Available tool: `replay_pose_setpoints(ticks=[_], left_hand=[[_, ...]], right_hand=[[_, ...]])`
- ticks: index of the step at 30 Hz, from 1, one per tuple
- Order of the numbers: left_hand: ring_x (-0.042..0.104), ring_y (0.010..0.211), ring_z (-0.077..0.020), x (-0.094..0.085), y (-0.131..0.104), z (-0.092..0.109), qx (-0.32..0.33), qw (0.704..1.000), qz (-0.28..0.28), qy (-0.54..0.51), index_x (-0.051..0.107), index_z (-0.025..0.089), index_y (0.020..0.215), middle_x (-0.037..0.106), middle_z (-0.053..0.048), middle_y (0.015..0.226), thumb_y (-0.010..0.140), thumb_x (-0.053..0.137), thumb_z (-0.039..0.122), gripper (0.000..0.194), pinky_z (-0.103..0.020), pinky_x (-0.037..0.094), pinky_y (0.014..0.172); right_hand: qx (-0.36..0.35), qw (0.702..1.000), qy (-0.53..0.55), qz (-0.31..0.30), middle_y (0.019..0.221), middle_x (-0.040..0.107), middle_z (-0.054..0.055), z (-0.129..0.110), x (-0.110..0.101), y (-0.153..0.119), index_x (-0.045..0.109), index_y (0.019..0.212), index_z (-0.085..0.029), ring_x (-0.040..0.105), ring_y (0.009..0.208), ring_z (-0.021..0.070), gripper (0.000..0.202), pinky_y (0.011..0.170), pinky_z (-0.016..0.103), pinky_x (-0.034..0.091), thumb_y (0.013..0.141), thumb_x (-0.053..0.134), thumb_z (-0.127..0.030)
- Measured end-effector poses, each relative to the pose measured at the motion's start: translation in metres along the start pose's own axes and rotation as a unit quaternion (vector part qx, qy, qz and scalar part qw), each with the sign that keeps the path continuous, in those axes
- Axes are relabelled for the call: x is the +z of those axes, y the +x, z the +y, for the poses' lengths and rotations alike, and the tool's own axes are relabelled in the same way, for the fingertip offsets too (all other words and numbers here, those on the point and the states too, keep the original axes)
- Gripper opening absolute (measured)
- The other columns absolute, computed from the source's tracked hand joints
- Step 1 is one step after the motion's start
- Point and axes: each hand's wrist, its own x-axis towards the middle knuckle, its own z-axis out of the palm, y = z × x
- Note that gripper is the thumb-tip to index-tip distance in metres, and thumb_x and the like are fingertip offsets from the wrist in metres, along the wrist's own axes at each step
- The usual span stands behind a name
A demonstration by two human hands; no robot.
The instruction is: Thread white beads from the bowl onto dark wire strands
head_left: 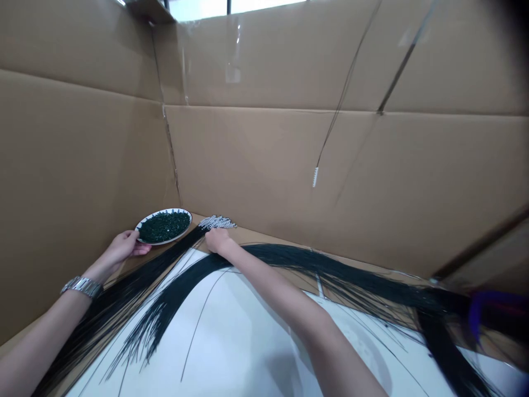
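My left hand grips the near left rim of a white plate with a blue-patterned edge, thumb on top and fingers below. The plate holds a heap of small dark green pieces. My right hand is closed at the end of a bundle of long dark strands, just below its cluster of small white tips. What its fingers hold is hidden. Under my right wrist passes a second thick dark bundle, its cut ends fanned out on the white surface.
Cardboard walls enclose the work area at the back and left. A thin wire with a white strip hangs against the back wall. At the right, dark strands lie beside a blurred purple loop.
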Motion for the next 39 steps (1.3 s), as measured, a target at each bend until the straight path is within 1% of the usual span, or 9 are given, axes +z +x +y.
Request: replay_pose_setpoints(ticks=[7,15,21,24,26,29,33,36,39], left_hand=[[0.069,0.052,-0.0126,0.013,0.007,-0.007,0.016,1.0,0.019,-0.014,0.053,0.007,0.1,0.07,-0.007,0.061,0.102,0.044,0.012,0.01,-0.019,0.059,0.056],[0.066,0.048,-0.0117,0.016,0.003,-0.003,0.012,0.999,0.028,-0.024,0.052,0.009,0.093,0.068,-0.006,0.058,0.103,0.041,0.012,0.015,-0.017,0.057,0.052],[0.066,0.047,-0.0126,0.01,0.001,-0.005,0.01,0.999,0.028,-0.018,0.051,0.01,0.09,0.069,-0.007,0.057,0.102,0.041,0.011,0.016,-0.018,0.057,0.051],[0.066,0.048,-0.0134,0.011,0.004,-0.007,0.01,0.999,0.025,-0.02,0.051,0.01,0.091,0.069,-0.007,0.057,0.101,0.042,0.01,0.014,-0.019,0.057,0.051],[0.067,0.049,-0.0141,0.014,0.008,-0.01,0.01,0.999,0.021,-0.023,0.051,0.01,0.091,0.069,-0.008,0.057,0.101,0.042,0.009,0.013,-0.02,0.058,0.052],[0.069,0.052,-0.0155,0.021,0.014,-0.014,0.012,0.999,0.019,-0.029,0.053,0.01,0.093,0.07,-0.009,0.06,0.102,0.043,0.012,0.014,-0.021,0.059,0.054],[0.07,0.054,-0.0163,0.029,0.017,-0.019,0.011,0.999,0.026,-0.035,0.055,0.008,0.097,0.07,-0.01,0.062,0.102,0.044,0.015,0.014,-0.022,0.06,0.056],[0.069,0.052,-0.0153,0.03,0.015,-0.02,0.01,0.999,0.028,-0.038,0.055,0.008,0.097,0.069,-0.01,0.061,0.102,0.043,0.015,0.015,-0.021,0.059,0.054],[0.069,0.053,-0.0149,0.03,0.011,-0.017,0.014,0.999,0.027,-0.041,0.054,0.009,0.097,0.069,-0.01,0.062,0.103,0.041,0.014,0.015,-0.021,0.059,0.054]], right_hand=[[-0.026,0.999,-0.026,0.03,0.124,0.063,0.01,-0.024,0.0,0.029,0.061,0.122,-0.014,0.063,0.11,0.0238,0.032,0.092,0.045,0.055,0.096,0.061,-0.033],[-0.044,0.994,-0.019,0.095,0.127,0.061,0.011,-0.018,0.005,0.039,0.059,0.125,-0.014,0.063,0.111,0.0243,0.034,0.093,0.046,0.055,0.096,0.061,-0.033],[-0.074,0.994,0.002,0.082,0.116,0.067,0.009,-0.011,-0.001,0.025,0.065,0.115,-0.013,0.067,0.104,0.022,0.025,0.089,0.043,0.057,0.097,0.061,-0.03],[-0.097,0.992,0.02,0.084,0.111,0.071,0.013,-0.014,0.0,0.012,0.07,0.107,-0.012,0.069,0.101,0.0256,0.022,0.085,0.043,0.058,0.098,0.055,-0.025],[-0.111,0.989,0.035,0.094,0.114,0.071,0.017,-0.021,0.003,0.007,0.071,0.109,-0.012,0.069,0.103,0.0278,0.028,0.084,0.042,0.058,0.099,0.049,-0.025],[-0.12,0.984,0.056,0.117,0.123,0.067,0.02,-0.035,0.008,0.006,0.068,0.117,-0.011,0.066,0.112,0.0284,0.034,0.091,0.043,0.056,0.102,0.042,-0.027],[-0.122,0.981,0.081,0.131,0.127,0.064,0.02,-0.043,0.013,0.008,0.067,0.119,-0.01,0.061,0.118,0.0289,0.035,0.098,0.045,0.052,0.102,0.041,-0.026],[-0.126,0.979,0.1,0.128,0.126,0.064,0.019,-0.037,0.012,0.003,0.067,0.118,-0.011,0.062,0.116,0.0286,0.036,0.099,0.045,0.051,0.102,0.043,-0.033],[-0.122,0.977,0.119,0.125,0.125,0.066,0.016,-0.02,0.005,-0.005,0.07,0.112,-0.013,0.064,0.111,0.0268,0.039,0.097,0.041,0.051,0.102,0.042,-0.039]])
